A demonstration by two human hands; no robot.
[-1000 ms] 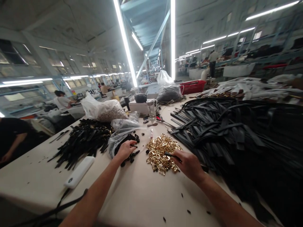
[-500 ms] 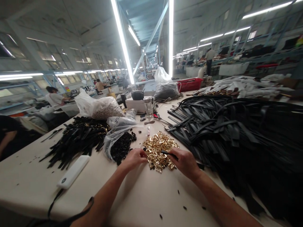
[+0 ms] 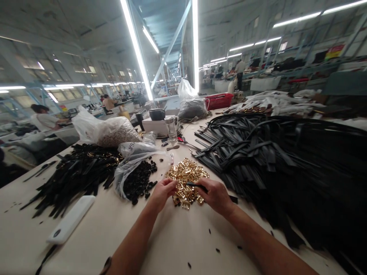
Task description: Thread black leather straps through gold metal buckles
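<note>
Gold metal buckles (image 3: 186, 204) lie in a pile between my two hands. My right hand (image 3: 215, 195) is closed around a black strap (image 3: 197, 185), whose end points left over the pile. At the pile's left edge my left hand (image 3: 164, 194) is closed in a pinch; whatever sits between its fingertips is too small to make out. Left of that hand, small black loops (image 3: 137, 179) spill from a clear plastic bag (image 3: 122, 179). Long black straps (image 3: 249, 152) are heaped to the right of my right hand.
Shorter black strap pieces with gold fittings (image 3: 77, 172) lie at the left, near a white power bank (image 3: 71, 219) with a cord. Farther back stand a filled plastic bag (image 3: 114, 131), a glass jar (image 3: 171, 130), a dark cup (image 3: 157, 114) and a red basket (image 3: 220, 101).
The view has turned slightly right, so things sit farther left. A small black piece showed at my left fingertips before; now the fingers cover that spot. My right hand keeps the strap.
</note>
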